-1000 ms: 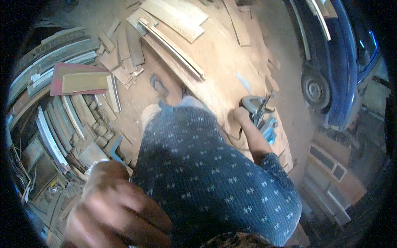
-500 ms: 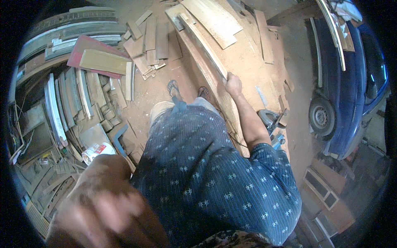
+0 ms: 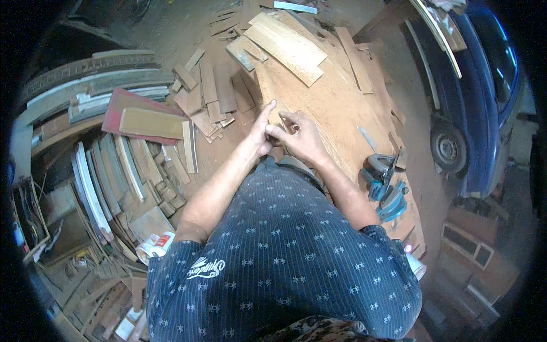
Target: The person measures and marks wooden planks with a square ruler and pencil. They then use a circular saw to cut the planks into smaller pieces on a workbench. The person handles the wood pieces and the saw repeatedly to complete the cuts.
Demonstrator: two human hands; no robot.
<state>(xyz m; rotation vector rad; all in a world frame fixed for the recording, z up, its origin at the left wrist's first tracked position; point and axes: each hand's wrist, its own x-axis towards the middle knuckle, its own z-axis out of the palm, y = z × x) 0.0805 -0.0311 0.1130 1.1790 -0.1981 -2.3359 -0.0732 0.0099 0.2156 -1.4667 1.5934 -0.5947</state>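
Largest was the blue car, parked on the right beyond the wooden worktop, its length running roughly away from the wearer. The worktop, dusted with sawdust, lay ahead and to the right. Next came the wearer's dark pinstriped shirt, dotted with small white motifs.

On the far part of the worktop lay a wide pale board, its long axis slanting from far left to nearer right. To its right, a narrow plank pointed away from the wearer, leaning slightly left at the far end. A dark red panel lay to the left, over stacked timber, its long axis mostly crosswise. The teal-and-black handheld power tool rested near the worktop's right side, well apart from both hands.

The left hand and right hand met before the waist, at the worktop's near left edge. The left fingers were straight, the index pointing away; the right fingers were curled, the thumb reaching across toward the left palm. Whether either gripped anything, I could not tell.

Smallest, between the hands, was a tan patch of wood (a loose piece or the worktop's edge, I could not say which); fingers hid its long axis.
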